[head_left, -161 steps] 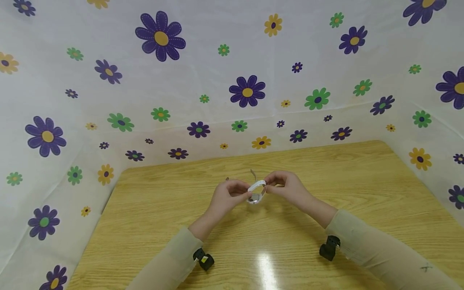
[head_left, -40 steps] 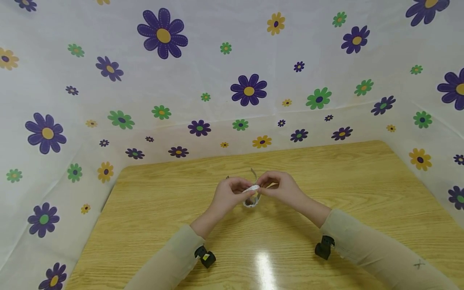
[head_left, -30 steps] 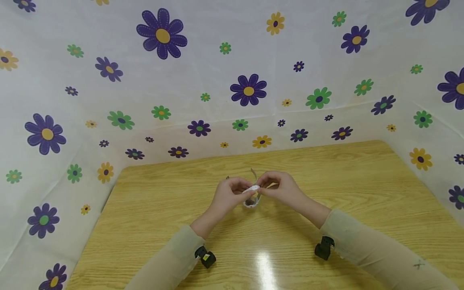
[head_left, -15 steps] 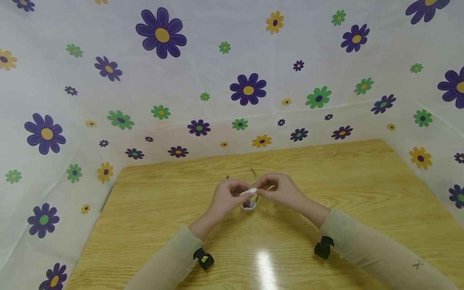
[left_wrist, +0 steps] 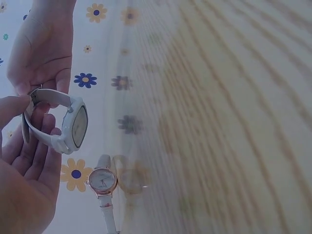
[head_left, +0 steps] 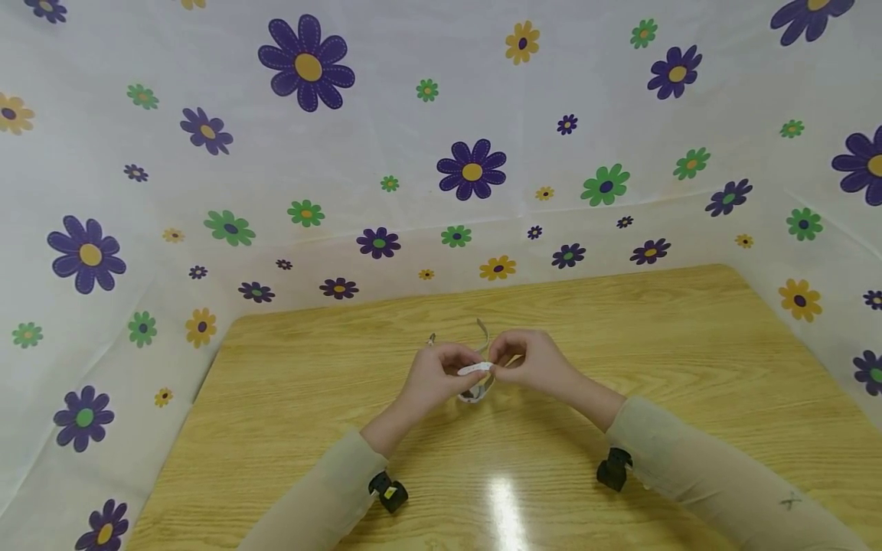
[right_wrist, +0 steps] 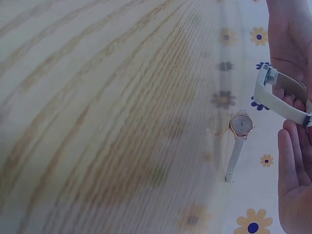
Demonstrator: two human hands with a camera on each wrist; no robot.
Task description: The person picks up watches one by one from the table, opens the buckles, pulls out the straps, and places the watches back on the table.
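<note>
Both hands hold a white wristwatch [head_left: 475, 369] over the middle of the table, its strap bent round into a loop. My left hand [head_left: 430, 383] pinches one part of the strap between thumb and fingers. On the other side, my right hand [head_left: 537, 366] pinches the strap near the buckle. In the left wrist view the squarish watch case [left_wrist: 78, 126] hangs at the far side of the loop, with the strap ends meeting at the fingertips. A second wristwatch [right_wrist: 242, 125], with a rose-gold round case and pale strap, lies behind the hands; the left hand partly hides it in the head view.
The wood-grain table [head_left: 310, 428] has a bright light reflection near its front. A white cloth with printed flowers [head_left: 386, 115] stands round its back and sides. A small black camera [head_left: 389, 492] sits on each sleeve cuff.
Since the earliest frame, the hands have drawn closer together and the watch loop has turned, its case tipping down. Lately both hands have sunk slightly with the strap still pinched.
</note>
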